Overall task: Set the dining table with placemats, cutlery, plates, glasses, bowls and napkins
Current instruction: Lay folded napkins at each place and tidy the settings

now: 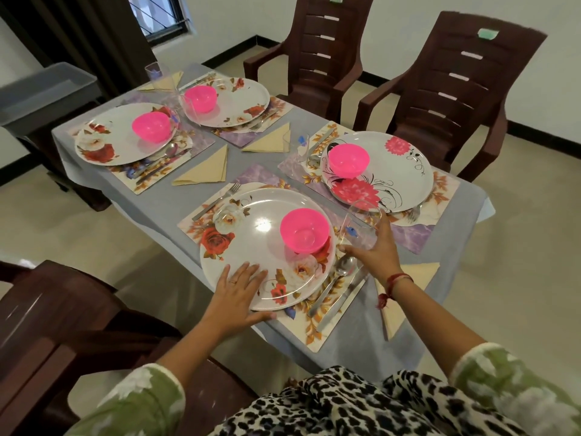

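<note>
Left hand (pixel 239 291) flat on rim of white floral round plate (pixel 251 243); right hand (pixel 377 250) seemingly grips clear drinking glass (pixel 358 221) beside plate

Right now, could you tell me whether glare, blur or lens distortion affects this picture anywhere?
Head view: a bright glare spot sits on the nearest plate; the clear glass held by the right hand is faint and hard to outline; the wide lens splays the chairs and bows the edges of the table.

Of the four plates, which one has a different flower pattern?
The rightmost plate: it shows pink flowers with thin black curls, while the other three show red roses with brown leaves.
</note>
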A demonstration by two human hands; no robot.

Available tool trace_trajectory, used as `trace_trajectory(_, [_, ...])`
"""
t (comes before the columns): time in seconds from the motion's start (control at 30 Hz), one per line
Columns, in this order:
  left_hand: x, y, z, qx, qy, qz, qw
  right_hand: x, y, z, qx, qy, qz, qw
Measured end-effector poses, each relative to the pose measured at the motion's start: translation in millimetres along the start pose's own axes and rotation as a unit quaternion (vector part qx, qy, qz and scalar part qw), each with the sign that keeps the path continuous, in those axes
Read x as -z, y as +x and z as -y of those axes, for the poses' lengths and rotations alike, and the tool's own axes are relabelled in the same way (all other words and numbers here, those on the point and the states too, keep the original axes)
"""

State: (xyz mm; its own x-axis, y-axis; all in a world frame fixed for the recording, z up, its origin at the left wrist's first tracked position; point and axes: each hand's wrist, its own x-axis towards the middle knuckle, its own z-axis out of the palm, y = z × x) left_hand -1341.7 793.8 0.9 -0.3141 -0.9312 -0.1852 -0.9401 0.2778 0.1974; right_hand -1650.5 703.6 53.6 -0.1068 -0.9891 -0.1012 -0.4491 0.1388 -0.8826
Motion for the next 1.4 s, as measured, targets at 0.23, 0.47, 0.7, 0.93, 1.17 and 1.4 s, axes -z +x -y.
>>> trace_trajectory(0.23, [-5, 7, 4, -0.016, 0.001, -0.034, 0.999, -5, 15, 7, -0.010, 0.035, -0.034, 0.999])
trace_trajectory(0.47, [-4, 12, 7, -0.018, -0.013, -0.036, 0.999, -3, 16, 5, 0.001, 0.009, -0.036, 0.999])
trace_trajectory(0.7, [0, 12, 3, -0.002, -0.049, -0.054, 0.997, 2, 18, 6, 0.000, 0.004, -0.010, 1.000])
trace_trajectory(0.93, [32, 54, -22, 0.057, -0.143, -0.190, 0.970, 5, 1, 0, 0.007, 0.024, -0.031, 0.999])
trace_trajectory(1.17, [50, 120, -57, 0.152, -0.241, -0.102, 0.953, 7, 13, 7, 0.030, 0.009, -0.025, 0.999])
trace_trajectory(1.4, [47, 132, -64, 0.128, -0.257, -0.128, 0.949, 12, 22, 8, 0.053, 0.001, -0.018, 0.998])
